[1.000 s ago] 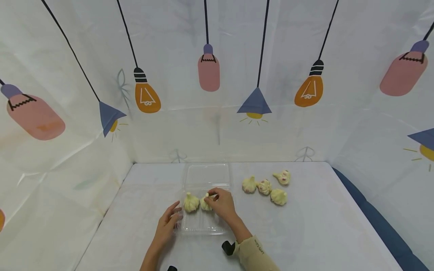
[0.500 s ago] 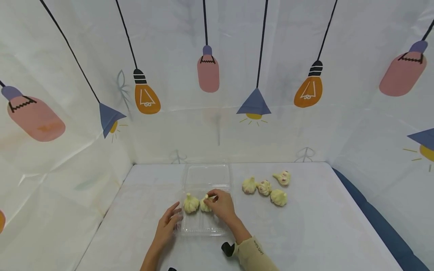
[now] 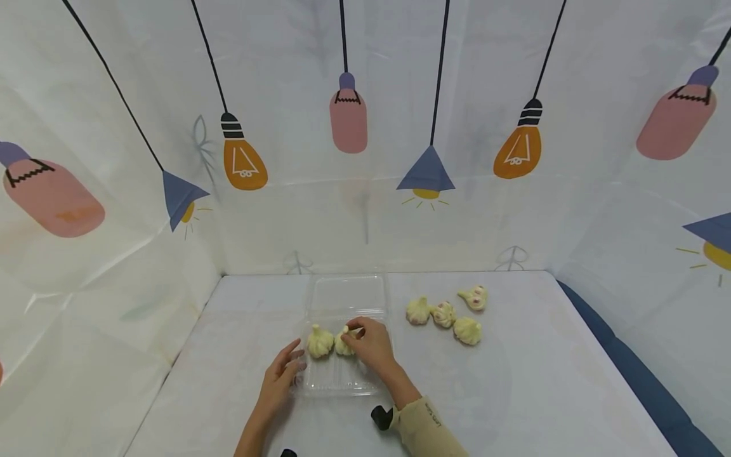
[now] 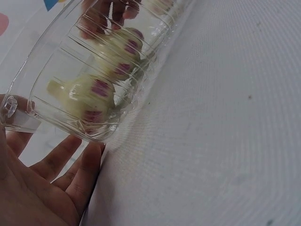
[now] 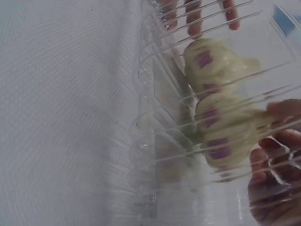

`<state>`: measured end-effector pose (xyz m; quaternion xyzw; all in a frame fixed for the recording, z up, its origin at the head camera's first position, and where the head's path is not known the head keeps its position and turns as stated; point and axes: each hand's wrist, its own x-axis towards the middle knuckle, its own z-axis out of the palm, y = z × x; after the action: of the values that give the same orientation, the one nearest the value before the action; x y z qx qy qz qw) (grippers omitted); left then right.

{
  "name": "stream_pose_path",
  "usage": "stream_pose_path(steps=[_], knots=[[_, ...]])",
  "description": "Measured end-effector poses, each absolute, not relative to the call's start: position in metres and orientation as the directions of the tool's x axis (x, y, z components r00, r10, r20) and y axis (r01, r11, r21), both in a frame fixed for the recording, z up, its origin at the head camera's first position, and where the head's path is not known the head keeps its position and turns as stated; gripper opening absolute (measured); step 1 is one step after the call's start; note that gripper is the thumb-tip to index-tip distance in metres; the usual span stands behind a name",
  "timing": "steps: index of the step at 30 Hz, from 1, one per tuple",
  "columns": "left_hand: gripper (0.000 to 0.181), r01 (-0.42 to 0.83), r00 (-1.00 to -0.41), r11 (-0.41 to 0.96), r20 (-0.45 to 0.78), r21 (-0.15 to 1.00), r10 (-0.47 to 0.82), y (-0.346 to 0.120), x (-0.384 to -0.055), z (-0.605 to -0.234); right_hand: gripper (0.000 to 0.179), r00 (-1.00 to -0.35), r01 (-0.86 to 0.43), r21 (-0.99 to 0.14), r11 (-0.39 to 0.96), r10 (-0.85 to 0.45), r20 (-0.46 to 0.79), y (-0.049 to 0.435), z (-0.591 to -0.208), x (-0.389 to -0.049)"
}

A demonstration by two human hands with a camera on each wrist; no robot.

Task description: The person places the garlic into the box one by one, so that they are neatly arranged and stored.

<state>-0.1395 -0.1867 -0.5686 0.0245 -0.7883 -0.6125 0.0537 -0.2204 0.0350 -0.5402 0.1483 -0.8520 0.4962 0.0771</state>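
Note:
An opened clear plastic clamshell box (image 3: 342,383) lies on the table, its lid (image 3: 348,294) folded back toward the wall. Two pale garlic bulbs sit side by side in its base: a left bulb (image 3: 320,341) and a right bulb (image 3: 341,346). My right hand (image 3: 372,346) reaches in from the right and pinches the right bulb's stem between thumb and fingers. At the box's left side, my left hand (image 3: 278,379) touches the wall with extended fingers (image 4: 84,176). Through the plastic, the right wrist view shows purple patches on the held garlic bulb (image 5: 223,134).
Several more garlic bulbs (image 3: 443,315) lie to the right of the box on the white-covered table (image 3: 531,381). A curtain (image 3: 365,216) printed with lamps hangs behind. Something dark blue (image 3: 634,374) runs along the table's right edge.
The head view has shifted very slightly. Both hands stay where they were, the right one still pinching the same garlic bulb inside the box.

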Motion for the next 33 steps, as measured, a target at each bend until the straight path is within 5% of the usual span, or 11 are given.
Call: stream_pose_path(steps=[33], knots=[[0.043, 0.059, -0.992, 0.248, 0.084, 0.967, -0.09, -0.186, -0.137, -0.563, 0.021, -0.923, -0.385, -0.793, 0.472, -0.186, 0.337, 0.056, -0.517, -0.219]])
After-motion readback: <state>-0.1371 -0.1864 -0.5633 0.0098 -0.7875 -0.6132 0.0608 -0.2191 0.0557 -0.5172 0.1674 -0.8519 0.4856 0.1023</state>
